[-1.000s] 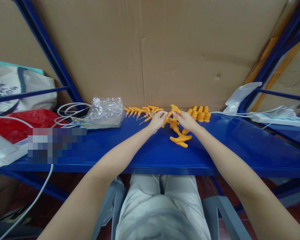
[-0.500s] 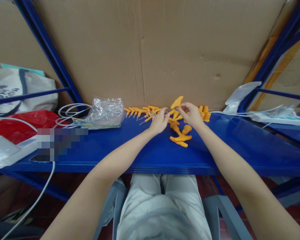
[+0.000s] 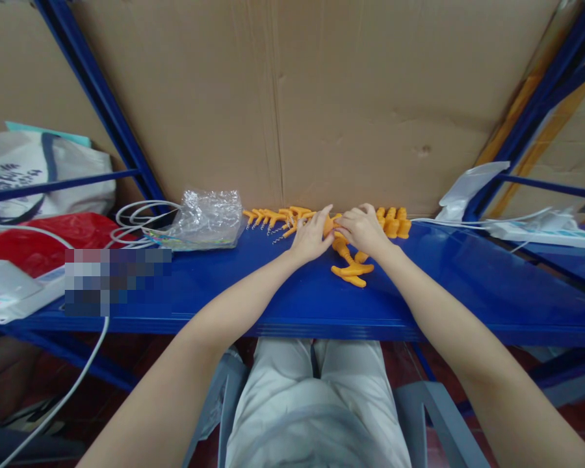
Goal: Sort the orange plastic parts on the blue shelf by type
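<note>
My left hand (image 3: 312, 239) and my right hand (image 3: 361, 229) meet over the blue shelf. Between their fingertips is a yellow corkscrew (image 3: 328, 225), closed in by both hands, with its metal screw out of sight. Left of the hands, several yellow corkscrews (image 3: 273, 218) lie in a row with bare spirals facing me. In front of my right hand lie more yellow T-handled corkscrews (image 3: 352, 270), their spirals not visible. Just beyond the right hand, several yellow sleeves (image 3: 392, 224) stand together, partly covered by it.
A clear plastic bag (image 3: 207, 218) and coiled white cable (image 3: 131, 214) lie to the left, beside a red bag (image 3: 53, 240) and a white power strip (image 3: 26, 296). Another power strip (image 3: 546, 231) lies far right. Cardboard (image 3: 370, 97) backs the blue shelf (image 3: 448, 286).
My right hand has moved left and down, and the raised yellow handle has dropped between my hands. My fingers now close around it. More of the standing sleeves show.
</note>
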A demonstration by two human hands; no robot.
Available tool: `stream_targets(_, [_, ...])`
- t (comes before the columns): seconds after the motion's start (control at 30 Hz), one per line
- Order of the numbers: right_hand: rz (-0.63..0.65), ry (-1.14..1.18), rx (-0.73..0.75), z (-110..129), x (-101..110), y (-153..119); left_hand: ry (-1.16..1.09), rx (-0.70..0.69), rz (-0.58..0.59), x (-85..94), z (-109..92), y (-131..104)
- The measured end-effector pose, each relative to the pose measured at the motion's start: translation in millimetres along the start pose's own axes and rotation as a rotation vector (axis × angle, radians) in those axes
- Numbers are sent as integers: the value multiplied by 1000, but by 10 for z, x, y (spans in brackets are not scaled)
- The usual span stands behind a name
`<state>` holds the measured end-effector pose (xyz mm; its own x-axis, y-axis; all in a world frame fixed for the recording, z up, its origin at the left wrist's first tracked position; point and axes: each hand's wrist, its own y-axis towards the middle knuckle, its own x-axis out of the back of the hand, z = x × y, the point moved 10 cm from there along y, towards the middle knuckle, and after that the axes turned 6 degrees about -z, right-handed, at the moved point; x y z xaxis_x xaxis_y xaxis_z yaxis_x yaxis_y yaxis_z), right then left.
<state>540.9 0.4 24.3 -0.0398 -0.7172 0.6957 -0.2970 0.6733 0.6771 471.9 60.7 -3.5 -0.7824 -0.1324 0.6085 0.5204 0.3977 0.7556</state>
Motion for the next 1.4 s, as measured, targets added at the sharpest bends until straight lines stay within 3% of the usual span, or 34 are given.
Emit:
stream_targets(0.23, [-16, -19, -57, -12, -9, 16, 1, 104, -19, 49, 75, 48])
stream_targets(0.37, [-79, 5, -127, -133, 40, 9, -62, 147, -96, 138, 136, 66])
stream_targets(0.6, [-168, 96, -219, -400, 105, -58, -247, 235, -129, 131, 300, 37])
stream_targets(0.87, [-247, 415, -294, -549, 55, -75, -324, 99, -210, 197, 235, 69])
stream_targets(0.97, [-299, 483, -388, -651, 35, -107, -332, 73, -235, 215, 244, 75])
stream_targets(1.13, [-205, 663, -549, -742, -148, -156, -335, 70, -258, 223, 294, 81])
stream_targets(1.3, [-189, 811, -528, -676, -226, -119, -325, 52, -312, 257, 349, 85])
stream_targets(1.4, [-226, 759, -463, -636, -183, -94, -321, 53, -327, 256, 384, 84])
